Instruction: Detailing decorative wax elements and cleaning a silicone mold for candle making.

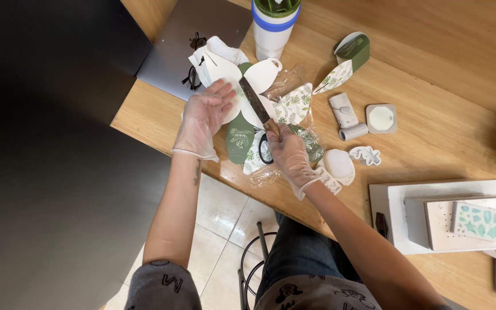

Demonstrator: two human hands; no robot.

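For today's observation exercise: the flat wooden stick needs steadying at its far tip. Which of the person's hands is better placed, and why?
Left, probably. The gloved left hand lies open and empty beside the far tip of the flat wooden stick, over the white paper pieces. The gloved right hand already grips the stick's near end.

Knife and white cutout at centre frame

A dark-bladed knife (255,100) slants from upper left down to lower right just above frame centre, handle end lowest, its blade crossing a white rounded paper cutout (225,77) lying flat on the wooden tabletop.

L hand (206,115) open flat, R hand (288,155) fisted, both gloved.
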